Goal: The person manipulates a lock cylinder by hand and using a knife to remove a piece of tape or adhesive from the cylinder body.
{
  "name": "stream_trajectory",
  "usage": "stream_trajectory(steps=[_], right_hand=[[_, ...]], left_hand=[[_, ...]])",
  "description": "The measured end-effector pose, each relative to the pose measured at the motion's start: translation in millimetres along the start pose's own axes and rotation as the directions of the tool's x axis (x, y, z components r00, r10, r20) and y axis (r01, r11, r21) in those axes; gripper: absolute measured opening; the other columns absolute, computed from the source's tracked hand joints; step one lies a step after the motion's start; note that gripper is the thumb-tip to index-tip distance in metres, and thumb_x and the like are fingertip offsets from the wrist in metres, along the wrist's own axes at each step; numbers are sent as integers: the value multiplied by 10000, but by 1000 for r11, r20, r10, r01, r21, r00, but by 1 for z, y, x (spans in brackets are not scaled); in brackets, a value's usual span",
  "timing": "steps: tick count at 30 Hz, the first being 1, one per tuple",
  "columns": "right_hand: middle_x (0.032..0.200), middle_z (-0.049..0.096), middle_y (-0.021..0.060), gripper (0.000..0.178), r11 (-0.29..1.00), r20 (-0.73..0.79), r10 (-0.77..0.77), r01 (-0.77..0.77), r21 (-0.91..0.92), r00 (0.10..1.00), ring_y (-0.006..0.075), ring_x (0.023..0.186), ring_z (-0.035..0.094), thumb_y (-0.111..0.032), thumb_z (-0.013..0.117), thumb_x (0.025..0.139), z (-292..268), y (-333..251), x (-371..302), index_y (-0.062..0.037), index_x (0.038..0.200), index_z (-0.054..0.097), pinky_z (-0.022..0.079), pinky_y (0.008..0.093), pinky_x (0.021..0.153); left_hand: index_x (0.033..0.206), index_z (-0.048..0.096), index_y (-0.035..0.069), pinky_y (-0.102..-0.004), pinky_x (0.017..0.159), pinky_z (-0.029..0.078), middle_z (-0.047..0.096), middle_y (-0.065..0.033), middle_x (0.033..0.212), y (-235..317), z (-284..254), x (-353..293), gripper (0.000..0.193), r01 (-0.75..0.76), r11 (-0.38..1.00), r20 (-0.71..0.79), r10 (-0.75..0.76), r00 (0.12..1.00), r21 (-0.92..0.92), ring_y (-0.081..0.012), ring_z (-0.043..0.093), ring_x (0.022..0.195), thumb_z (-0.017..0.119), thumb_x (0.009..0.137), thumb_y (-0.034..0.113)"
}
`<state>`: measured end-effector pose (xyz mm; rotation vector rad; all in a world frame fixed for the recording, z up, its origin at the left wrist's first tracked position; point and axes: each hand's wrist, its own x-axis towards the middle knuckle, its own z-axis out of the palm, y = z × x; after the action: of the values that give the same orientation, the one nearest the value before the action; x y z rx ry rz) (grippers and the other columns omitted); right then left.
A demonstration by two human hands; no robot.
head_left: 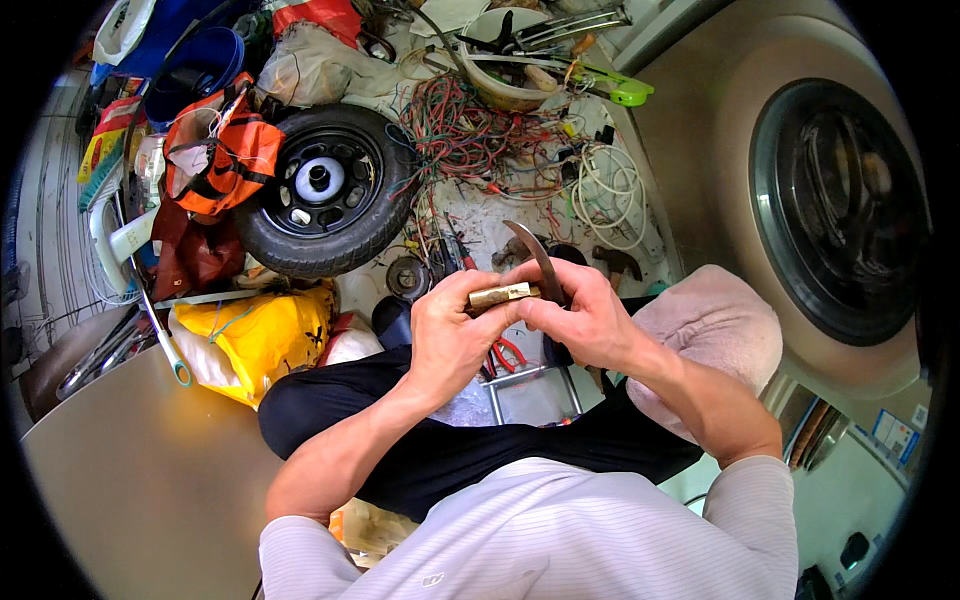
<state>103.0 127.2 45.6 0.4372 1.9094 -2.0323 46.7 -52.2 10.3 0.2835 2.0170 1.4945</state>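
Above my lap, both hands are close together. My left hand (450,335) is closed around a short brass-coloured metal piece (500,295), which looks worn and shiny on top; I cannot make out its exact kind. My right hand (583,315) grips a curved, hooked metal blade (540,262), its tip pointing up and to the left. The blade's handle, if any, is hidden in the fingers. My right thumb presses near the brass-coloured piece, and the thumbs nearly meet there.
Beyond my hands lie a black-rimmed tyre (375,215), tangled red and green wires (470,130) and a coiled white cable (612,195). A yellow bag (270,340) sits at left, below an orange bag (225,150). A washing machine (730,190) stands at right. Red-handled pliers (510,353) lie below my hands.
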Motion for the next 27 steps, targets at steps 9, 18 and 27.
stream_trajectory(steps=[9, 18, 27], right_hand=[[892, 681, 53, 271, 997, 24, 44, -43, -71, 999, 73, 796, 604, -135, 658, 899, -5, 1, 3, 45, 1100, 639, 510, 255, 718], [876, 666, 48, 204, 998, 4, 15, -15, 58, 1000, 77, 809, 594, -106, 595, 914, 1, 8, 3, 33, 1056, 642, 503, 254, 723], [682, 579, 7, 243, 997, 21, 30, -31, 72, 999, 62, 573, 495, -129, 511, 926, -2, 21, 6, 21, 1055, 652, 392, 255, 508]], left_hand=[[1081, 707, -15, -255, 721, 533, 711, -66, 926, 2, -2, -1, 290, -118, 986, -8, 120, 993, 114, -104, 659, 808, 794, 822, 83], [1000, 702, 77, -370, 566, 500, 620, -99, 763, 6, -2, -2, 266, -327, 852, -28, 369, 929, 409, -285, 631, 651, 816, 787, 188], [1025, 715, 49, -352, 604, 519, 678, -115, 821, -1, 1, -3, 284, -289, 923, -49, 310, 949, 256, -254, 672, 699, 811, 809, 205]])
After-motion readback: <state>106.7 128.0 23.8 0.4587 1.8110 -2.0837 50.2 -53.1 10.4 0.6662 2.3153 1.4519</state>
